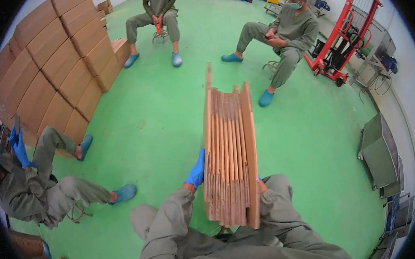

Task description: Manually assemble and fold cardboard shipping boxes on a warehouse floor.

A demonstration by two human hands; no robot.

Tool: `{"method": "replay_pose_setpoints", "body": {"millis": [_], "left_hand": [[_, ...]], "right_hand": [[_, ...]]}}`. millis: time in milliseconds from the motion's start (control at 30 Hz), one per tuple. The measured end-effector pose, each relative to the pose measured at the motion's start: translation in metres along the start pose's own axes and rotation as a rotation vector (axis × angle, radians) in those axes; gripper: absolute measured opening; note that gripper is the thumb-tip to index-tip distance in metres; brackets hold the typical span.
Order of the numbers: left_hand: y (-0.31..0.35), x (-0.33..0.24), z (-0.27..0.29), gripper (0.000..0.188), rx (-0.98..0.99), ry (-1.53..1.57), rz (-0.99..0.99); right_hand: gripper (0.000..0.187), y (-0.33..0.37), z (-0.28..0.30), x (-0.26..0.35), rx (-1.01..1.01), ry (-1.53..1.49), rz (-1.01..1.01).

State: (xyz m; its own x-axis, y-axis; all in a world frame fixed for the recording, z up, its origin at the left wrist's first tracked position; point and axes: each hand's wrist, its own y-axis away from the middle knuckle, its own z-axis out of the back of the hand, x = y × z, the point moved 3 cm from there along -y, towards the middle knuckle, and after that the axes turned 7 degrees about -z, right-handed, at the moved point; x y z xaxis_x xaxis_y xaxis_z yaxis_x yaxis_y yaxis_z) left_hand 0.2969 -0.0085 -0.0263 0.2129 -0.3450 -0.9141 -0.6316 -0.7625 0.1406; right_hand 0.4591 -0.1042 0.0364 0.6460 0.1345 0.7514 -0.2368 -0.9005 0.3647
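Note:
A bundle of flattened cardboard boxes (228, 161) stands on edge in front of me, above my lap, its folded layers packed side by side. One sheet at its left sticks up higher than the others. My left hand (198, 170), in a blue glove, presses against the left side of the bundle. Along the right side is my right hand (262, 185), also gloved in blue. The cardboard hides most of it, fingers included, and only a sliver of glove and the wrist show. The bundle is held between both hands.
Stacked brown cartons (56, 63) form a wall at the left. Seated co-workers are at the far middle, far right and near left, the last with a blue-gloved hand (21, 145) raised. A red hand stacker (342, 40) and a grey metal bin (379, 152) stand on the right.

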Motion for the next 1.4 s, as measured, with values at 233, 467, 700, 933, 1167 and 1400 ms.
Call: {"method": "replay_pose_setpoints", "body": {"millis": [233,467,700,933,1167,1400], "left_hand": [[-0.103,-0.087,-0.122,0.058,0.045,0.067,0.18],[-0.201,-0.102,-0.199,0.056,0.428,-0.333,-0.022],[-0.27,-0.029,-0.319,0.053,0.807,-0.582,-0.039],[-0.223,-0.002,-0.393,0.058,0.914,-1.043,-0.276],[-0.153,0.038,-0.401,0.05,1.31,-1.375,-0.027],[-0.151,0.071,-0.168,0.054,1.065,-1.345,0.274]], "right_hand": [[0.051,-0.082,0.088,0.06,-0.18,-0.41,0.318],[0.046,-0.099,0.144,0.128,-0.299,-0.339,0.832],[0.037,-0.098,0.271,0.11,-0.445,-0.263,0.78],[0.034,-0.066,0.306,-0.007,-0.416,0.436,0.136],[0.032,0.092,0.415,-0.177,-0.343,1.02,-0.562],[0.031,0.218,0.389,-0.256,-0.39,0.541,-1.05]]}}
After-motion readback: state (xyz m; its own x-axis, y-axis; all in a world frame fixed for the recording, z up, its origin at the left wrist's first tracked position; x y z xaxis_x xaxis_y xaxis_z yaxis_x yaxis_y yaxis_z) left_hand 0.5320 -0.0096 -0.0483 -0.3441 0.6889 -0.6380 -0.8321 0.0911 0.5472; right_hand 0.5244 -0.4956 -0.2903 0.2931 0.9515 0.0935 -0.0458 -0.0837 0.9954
